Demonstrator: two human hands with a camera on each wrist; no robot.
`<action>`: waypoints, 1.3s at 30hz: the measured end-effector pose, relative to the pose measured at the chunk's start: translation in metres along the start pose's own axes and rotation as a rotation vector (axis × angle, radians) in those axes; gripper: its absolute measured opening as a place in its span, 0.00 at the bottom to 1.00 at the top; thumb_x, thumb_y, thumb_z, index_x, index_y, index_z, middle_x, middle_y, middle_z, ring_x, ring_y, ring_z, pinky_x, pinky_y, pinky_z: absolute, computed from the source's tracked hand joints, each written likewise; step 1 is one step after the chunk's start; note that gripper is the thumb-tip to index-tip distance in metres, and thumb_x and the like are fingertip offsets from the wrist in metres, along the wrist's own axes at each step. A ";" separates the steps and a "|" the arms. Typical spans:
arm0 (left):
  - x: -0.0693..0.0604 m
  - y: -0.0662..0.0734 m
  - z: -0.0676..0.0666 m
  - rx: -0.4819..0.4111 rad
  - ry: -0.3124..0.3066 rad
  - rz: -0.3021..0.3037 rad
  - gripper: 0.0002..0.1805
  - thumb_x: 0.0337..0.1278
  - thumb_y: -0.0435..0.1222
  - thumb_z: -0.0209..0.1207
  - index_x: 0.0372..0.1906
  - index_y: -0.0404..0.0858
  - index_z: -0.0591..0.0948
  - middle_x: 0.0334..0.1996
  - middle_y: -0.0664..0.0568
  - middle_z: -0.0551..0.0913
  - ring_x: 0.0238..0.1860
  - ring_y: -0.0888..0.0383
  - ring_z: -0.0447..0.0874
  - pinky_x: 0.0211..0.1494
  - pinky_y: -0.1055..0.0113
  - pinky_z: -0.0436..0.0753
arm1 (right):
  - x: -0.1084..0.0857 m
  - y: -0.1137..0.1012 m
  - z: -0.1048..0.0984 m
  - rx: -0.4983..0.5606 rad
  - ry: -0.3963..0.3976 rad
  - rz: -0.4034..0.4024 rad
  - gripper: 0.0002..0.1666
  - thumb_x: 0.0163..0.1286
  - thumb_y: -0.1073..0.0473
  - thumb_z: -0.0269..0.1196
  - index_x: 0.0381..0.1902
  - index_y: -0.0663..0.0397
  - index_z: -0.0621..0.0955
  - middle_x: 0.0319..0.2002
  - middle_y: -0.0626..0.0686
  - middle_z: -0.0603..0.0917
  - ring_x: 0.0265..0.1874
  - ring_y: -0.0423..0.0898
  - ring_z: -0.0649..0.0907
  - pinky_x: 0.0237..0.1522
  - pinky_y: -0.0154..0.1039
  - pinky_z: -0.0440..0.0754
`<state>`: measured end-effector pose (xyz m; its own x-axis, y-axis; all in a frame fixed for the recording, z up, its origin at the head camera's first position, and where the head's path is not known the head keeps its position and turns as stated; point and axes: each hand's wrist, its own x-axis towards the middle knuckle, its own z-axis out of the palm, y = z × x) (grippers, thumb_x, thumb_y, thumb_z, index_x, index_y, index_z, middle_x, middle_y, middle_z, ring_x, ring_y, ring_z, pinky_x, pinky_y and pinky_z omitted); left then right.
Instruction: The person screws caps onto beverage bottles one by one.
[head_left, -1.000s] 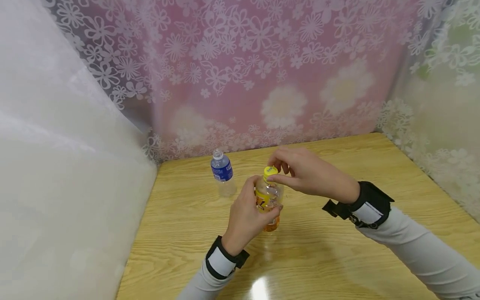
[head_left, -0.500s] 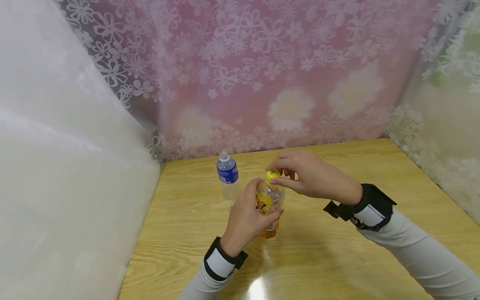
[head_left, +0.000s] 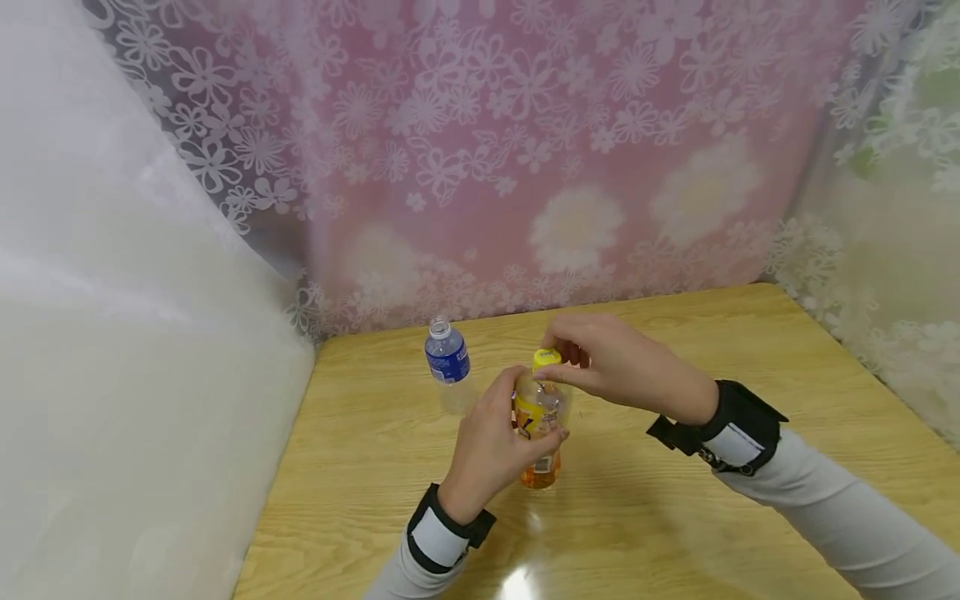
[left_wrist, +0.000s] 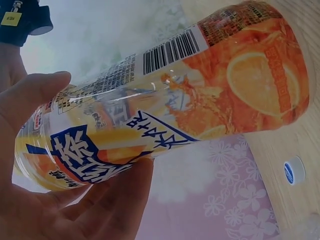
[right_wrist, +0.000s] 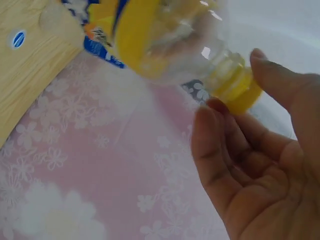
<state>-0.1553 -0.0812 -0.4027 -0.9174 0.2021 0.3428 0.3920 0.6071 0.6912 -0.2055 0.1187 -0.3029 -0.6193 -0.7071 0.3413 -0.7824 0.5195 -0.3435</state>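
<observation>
At the wooden table (head_left: pixel 360 475), the orange-labelled bottle (head_left: pixel 534 414) is held nearly upright by the left hand (head_left: pixel 487 450), fingers curled around it; the right hand (head_left: pixel 626 362) pinches the yellow cap (head_left: pixel 546 357). Twisting probably needs firm holding without squeezing.

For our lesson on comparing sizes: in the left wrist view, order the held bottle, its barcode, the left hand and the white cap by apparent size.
Held bottle
Left hand (visible part)
Barcode
White cap, lying farther away
</observation>
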 end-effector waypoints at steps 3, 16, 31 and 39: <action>0.000 0.001 0.002 0.000 0.012 0.010 0.41 0.48 0.54 0.76 0.65 0.48 0.71 0.48 0.58 0.81 0.37 0.65 0.82 0.33 0.73 0.81 | 0.000 0.001 0.003 -0.004 0.023 0.037 0.19 0.64 0.44 0.72 0.34 0.47 0.75 0.24 0.45 0.72 0.22 0.38 0.69 0.25 0.33 0.70; 0.004 0.005 0.006 -0.006 0.031 0.054 0.41 0.49 0.54 0.75 0.66 0.45 0.70 0.48 0.56 0.81 0.36 0.65 0.82 0.33 0.74 0.81 | -0.011 0.009 -0.015 0.172 -0.093 -0.034 0.26 0.75 0.55 0.63 0.69 0.42 0.77 0.64 0.47 0.77 0.42 0.36 0.81 0.40 0.35 0.83; 0.004 0.004 0.012 -0.035 0.022 0.037 0.40 0.48 0.52 0.76 0.65 0.47 0.71 0.48 0.57 0.81 0.37 0.65 0.82 0.34 0.74 0.82 | -0.008 0.017 -0.008 0.091 0.004 -0.151 0.18 0.65 0.65 0.71 0.53 0.46 0.85 0.47 0.41 0.83 0.39 0.35 0.81 0.40 0.36 0.83; 0.010 0.005 0.014 -0.056 0.006 0.022 0.40 0.49 0.52 0.76 0.66 0.47 0.71 0.50 0.57 0.81 0.42 0.64 0.84 0.38 0.72 0.84 | -0.009 0.023 -0.014 0.121 -0.027 -0.152 0.23 0.64 0.68 0.71 0.56 0.44 0.84 0.53 0.42 0.84 0.51 0.40 0.83 0.49 0.38 0.85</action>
<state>-0.1632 -0.0658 -0.4050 -0.9084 0.2097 0.3618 0.4150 0.5587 0.7181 -0.2191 0.1435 -0.3015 -0.4910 -0.7865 0.3747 -0.8525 0.3452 -0.3925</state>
